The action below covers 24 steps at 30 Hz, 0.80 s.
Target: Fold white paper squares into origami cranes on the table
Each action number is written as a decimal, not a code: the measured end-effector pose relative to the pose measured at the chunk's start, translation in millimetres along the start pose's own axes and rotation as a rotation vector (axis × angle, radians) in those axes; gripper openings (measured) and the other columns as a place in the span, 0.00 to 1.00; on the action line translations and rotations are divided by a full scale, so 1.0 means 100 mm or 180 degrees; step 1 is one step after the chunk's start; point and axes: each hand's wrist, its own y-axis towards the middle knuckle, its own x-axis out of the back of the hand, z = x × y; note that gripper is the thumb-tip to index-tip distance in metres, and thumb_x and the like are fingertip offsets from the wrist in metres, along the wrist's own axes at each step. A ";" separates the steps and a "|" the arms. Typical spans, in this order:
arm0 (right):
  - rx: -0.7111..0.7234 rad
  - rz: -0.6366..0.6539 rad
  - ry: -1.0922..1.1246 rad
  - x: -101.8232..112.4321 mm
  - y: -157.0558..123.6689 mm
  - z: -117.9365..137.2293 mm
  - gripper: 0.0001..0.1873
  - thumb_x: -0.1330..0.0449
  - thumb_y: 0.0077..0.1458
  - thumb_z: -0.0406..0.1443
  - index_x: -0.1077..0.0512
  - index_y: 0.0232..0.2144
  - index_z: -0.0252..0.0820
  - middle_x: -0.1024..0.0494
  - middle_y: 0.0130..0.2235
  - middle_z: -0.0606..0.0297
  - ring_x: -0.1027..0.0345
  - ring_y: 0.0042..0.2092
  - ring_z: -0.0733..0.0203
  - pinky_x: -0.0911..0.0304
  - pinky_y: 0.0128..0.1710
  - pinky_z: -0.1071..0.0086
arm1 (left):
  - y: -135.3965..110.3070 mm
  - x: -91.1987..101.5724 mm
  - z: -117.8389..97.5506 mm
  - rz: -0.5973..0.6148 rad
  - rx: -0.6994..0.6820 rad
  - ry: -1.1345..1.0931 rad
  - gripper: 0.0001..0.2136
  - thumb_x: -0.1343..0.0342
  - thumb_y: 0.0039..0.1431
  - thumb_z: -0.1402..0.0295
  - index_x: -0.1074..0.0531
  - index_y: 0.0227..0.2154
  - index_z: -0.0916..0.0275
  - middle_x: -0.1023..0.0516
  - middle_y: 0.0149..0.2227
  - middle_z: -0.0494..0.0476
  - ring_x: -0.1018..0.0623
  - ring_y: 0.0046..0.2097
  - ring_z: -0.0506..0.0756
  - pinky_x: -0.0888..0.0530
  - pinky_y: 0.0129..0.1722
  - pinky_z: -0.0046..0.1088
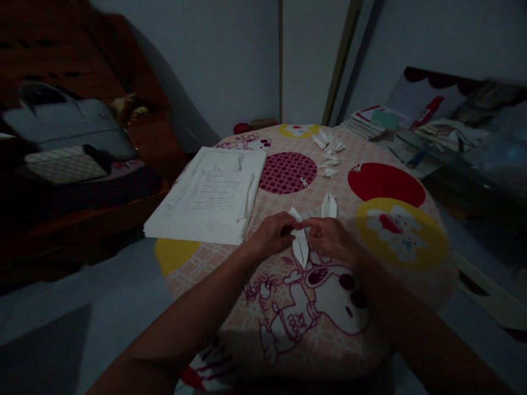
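Observation:
Between my two hands is a narrow strip of folded white paper [302, 249], pointed at its near end. My left hand [274, 233] pinches it from the left side, and my right hand [331, 237] pinches it from the right, with the fingertips of both nearly meeting. Just beyond my right hand lies another folded white paper piece [329, 206]. Farther back on the table sit several small folded paper shapes [329, 144]. To the left of my hands rests a thick stack of printed white sheets [206, 192], with a narrow folded strip along its right side.
A round table carries a pink patterned cloth [230, 323] with cartoon figures. On the left stands a wooden bench [152, 137] holding a grey bag [78, 123]. At the right, a glass-topped surface [457, 170] bears papers and a red bottle [430, 109]. A wall rises behind.

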 end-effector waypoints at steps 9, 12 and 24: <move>-0.0155 0.0403 -0.0054 0.04 0.01 -0.09 0.20 0.39 0.46 0.28 0.21 0.44 0.38 0.26 0.25 0.70 0.36 0.24 0.67 0.44 0.24 0.73 | 0.00 0.12 0.06 0.0571 -0.0147 0.0330 0.17 0.35 0.47 0.73 0.26 0.42 0.63 0.24 0.43 0.58 0.26 0.41 0.54 0.27 0.42 0.33; -0.0194 0.0404 -0.0111 0.05 0.00 -0.05 0.19 0.39 0.48 0.27 0.22 0.44 0.37 0.26 0.24 0.70 0.35 0.25 0.66 0.43 0.25 0.73 | -0.01 0.11 0.06 0.0534 -0.0155 0.0368 0.15 0.35 0.48 0.72 0.26 0.41 0.63 0.24 0.41 0.57 0.26 0.39 0.53 0.27 0.40 0.32; 0.0812 0.0321 -0.1342 0.04 0.02 0.03 0.11 0.42 0.57 0.28 0.19 0.35 0.39 0.18 0.35 0.57 0.28 0.35 0.60 0.38 0.37 0.68 | -0.02 0.18 0.01 0.0624 -0.0026 0.0038 0.12 0.41 0.51 0.75 0.28 0.40 0.64 0.23 0.40 0.56 0.24 0.39 0.52 0.26 0.40 0.30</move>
